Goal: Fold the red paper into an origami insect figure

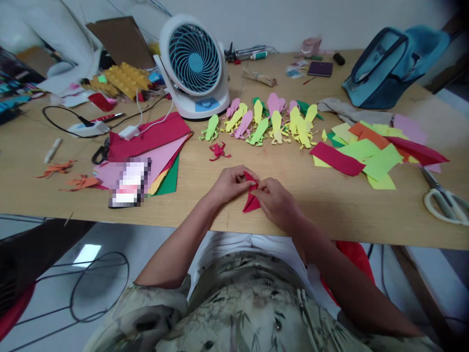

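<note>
Near the table's front edge, a folded red paper piece (252, 203) is pinched between both hands, its pointed lower end turned towards me. My left hand (234, 183) grips its upper left side with thumb and fingers. On its right side, the fingertips of my right hand (274, 198) press the paper, partly hiding its folds. Just beyond lies a small red origami frog (219, 151). Behind that, several paper frogs in yellow, green and pink (276, 122) stand in a cluster. Two orange origami frogs (83, 182) rest at the far left.
A white fan (196, 63) stands at the back. Coloured paper sheets (150, 134), a phone (130, 183) and a power strip (88, 128) lie left. Cut paper pieces (381, 159) and scissors (445, 198) are right, with a blue bag (384, 73) behind.
</note>
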`<control>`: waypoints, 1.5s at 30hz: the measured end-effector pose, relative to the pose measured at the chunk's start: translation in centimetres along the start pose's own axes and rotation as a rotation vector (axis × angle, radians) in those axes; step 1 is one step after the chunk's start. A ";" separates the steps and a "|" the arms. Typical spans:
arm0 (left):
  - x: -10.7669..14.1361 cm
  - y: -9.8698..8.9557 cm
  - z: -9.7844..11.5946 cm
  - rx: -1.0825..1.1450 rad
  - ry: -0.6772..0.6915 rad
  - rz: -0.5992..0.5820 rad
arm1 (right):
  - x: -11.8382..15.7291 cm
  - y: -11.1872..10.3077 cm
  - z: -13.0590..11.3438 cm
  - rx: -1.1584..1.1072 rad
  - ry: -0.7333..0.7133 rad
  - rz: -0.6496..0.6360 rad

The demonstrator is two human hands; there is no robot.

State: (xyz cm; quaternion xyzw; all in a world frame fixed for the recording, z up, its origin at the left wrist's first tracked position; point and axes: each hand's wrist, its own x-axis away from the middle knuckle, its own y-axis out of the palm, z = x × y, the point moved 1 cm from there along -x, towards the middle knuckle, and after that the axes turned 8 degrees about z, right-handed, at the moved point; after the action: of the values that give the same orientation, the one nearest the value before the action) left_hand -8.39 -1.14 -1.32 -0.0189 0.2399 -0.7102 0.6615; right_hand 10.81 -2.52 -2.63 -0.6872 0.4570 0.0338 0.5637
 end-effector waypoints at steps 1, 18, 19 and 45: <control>0.4 0.0 0.3 -0.080 0.031 0.036 | -0.1 -0.1 -0.2 0.023 -0.023 -0.016; 3.3 -0.2 1.6 -0.247 0.027 0.031 | 3.6 -0.6 -3.5 0.000 0.118 -0.011; 3.4 0.1 1.5 -0.230 -0.001 0.047 | 3.6 -0.7 -3.6 -0.003 0.111 -0.013; 4.9 1.1 0.7 -0.385 0.114 0.099 | 3.8 -0.6 -3.6 0.018 0.037 -0.046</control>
State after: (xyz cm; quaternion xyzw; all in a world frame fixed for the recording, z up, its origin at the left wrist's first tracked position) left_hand -7.72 -6.03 -2.56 -0.0930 0.4088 -0.6179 0.6652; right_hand 11.79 -7.67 -3.01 -0.6930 0.4517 0.0040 0.5618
